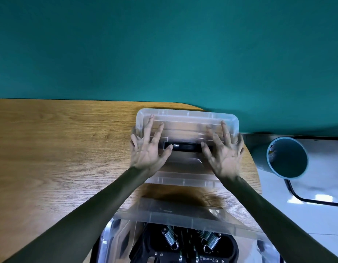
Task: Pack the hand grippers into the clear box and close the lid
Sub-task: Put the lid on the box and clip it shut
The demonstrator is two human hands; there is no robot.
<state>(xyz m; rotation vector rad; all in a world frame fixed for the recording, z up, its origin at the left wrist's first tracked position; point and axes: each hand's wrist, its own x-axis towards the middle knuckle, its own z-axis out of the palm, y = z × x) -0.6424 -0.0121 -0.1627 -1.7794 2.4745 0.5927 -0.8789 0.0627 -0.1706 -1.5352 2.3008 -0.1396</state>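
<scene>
The clear box [183, 218] stands at the near table edge, right below me. Inside it lie black hand grippers [185, 243] with steel springs, two springs showing. The clear lid [187, 120], with a black handle [185, 147] in its middle, lies flat on the table beyond the box. My left hand [147, 150] rests spread on the lid's left part and my right hand [225, 154] on its right part. Both thumbs point at the handle, and the outer fingers reach the lid's side edges. Both hands are slightly blurred.
The wooden table [60, 149] ends in a rounded corner just right of the lid. A teal cylindrical bin [285, 158] stands off the table to the right, on a white floor with a black-edged mat [316, 186]. A teal wall backs the table.
</scene>
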